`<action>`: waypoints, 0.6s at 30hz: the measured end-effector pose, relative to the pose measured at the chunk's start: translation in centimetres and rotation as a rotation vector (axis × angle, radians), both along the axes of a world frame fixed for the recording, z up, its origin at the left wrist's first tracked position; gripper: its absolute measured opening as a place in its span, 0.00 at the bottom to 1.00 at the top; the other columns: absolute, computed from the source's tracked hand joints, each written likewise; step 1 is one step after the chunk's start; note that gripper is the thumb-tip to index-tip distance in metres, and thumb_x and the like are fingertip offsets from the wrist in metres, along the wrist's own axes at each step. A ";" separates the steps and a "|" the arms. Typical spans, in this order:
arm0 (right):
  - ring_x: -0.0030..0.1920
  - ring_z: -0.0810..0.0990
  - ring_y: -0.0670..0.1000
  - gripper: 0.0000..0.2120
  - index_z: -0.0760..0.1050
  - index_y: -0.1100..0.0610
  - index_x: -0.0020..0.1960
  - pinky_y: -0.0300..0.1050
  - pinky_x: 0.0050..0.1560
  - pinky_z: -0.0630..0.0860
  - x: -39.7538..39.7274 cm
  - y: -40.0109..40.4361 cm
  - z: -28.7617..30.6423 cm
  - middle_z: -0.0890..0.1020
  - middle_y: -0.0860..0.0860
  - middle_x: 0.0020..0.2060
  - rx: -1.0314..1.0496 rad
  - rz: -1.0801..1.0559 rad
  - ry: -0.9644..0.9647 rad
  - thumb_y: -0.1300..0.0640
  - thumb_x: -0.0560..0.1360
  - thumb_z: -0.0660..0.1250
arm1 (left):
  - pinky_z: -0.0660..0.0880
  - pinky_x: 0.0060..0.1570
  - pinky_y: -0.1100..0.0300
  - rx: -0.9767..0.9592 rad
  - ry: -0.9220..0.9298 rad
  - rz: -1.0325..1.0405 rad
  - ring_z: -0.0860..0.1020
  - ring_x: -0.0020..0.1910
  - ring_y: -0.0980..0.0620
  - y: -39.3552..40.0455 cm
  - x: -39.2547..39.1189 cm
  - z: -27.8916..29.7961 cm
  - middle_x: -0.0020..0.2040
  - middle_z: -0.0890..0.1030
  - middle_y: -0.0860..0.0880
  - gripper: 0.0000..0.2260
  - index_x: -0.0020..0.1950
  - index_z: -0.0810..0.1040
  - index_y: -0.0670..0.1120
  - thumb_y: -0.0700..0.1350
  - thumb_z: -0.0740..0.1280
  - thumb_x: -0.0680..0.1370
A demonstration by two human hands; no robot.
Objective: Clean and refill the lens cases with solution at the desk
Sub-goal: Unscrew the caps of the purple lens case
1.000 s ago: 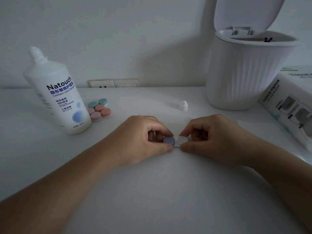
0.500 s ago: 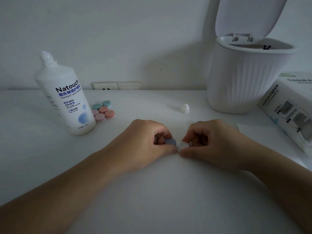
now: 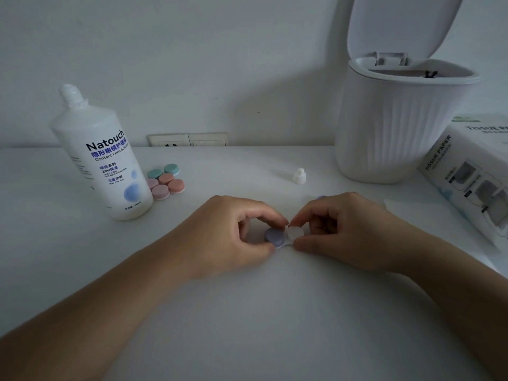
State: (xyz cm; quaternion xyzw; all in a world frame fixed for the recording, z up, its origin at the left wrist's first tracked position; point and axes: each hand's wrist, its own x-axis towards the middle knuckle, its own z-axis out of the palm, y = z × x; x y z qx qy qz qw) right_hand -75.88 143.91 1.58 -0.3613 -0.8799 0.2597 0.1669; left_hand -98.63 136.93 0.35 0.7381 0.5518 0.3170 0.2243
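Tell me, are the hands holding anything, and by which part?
Yes: one lens case. The left hand pinches its purple cap; the right hand pinches the white well beside it.

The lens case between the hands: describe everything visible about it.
The lens case is a small twin-well case that looks like plastic, lying flat on the white desk. Its left well carries a purple-grey screw cap; the right one shows white, cap or open well I cannot tell. A thin white base joins them. The left hand pinches the purple cap; the right hand pinches the white side.
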 end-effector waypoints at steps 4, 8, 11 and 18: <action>0.29 0.74 0.40 0.07 0.82 0.44 0.47 0.31 0.36 0.70 0.0 0.1 0.0 0.78 0.41 0.30 -0.009 0.004 0.006 0.47 0.70 0.75 | 0.64 0.33 0.75 0.092 0.072 -0.002 0.73 0.32 0.68 0.1 0.3 0.2 0.38 0.78 0.64 0.11 0.49 0.85 0.57 0.51 0.80 0.69; 0.29 0.74 0.40 0.07 0.81 0.43 0.47 0.30 0.35 0.70 0.0 0.1 0.0 0.79 0.43 0.33 -0.013 0.006 0.002 0.47 0.70 0.75 | 0.66 0.34 0.70 0.075 0.061 -0.014 0.75 0.36 0.59 0.1 0.1 0.2 0.45 0.80 0.61 0.17 0.54 0.83 0.61 0.58 0.77 0.66; 0.29 0.74 0.40 0.07 0.80 0.43 0.46 0.31 0.35 0.70 -0.1 0.0 0.0 0.78 0.40 0.31 -0.021 -0.004 0.001 0.46 0.69 0.75 | 0.68 0.31 0.64 0.095 0.060 0.014 0.74 0.32 0.51 -0.2 0.1 0.0 0.36 0.78 0.52 0.12 0.53 0.82 0.63 0.53 0.75 0.70; 0.29 0.74 0.40 0.07 0.81 0.43 0.47 0.33 0.35 0.70 -0.2 -0.1 0.1 0.77 0.41 0.30 -0.034 -0.010 0.007 0.47 0.69 0.76 | 0.67 0.36 0.71 0.104 0.105 -0.012 0.76 0.39 0.60 0.0 0.4 0.4 0.47 0.80 0.61 0.16 0.54 0.84 0.58 0.54 0.76 0.68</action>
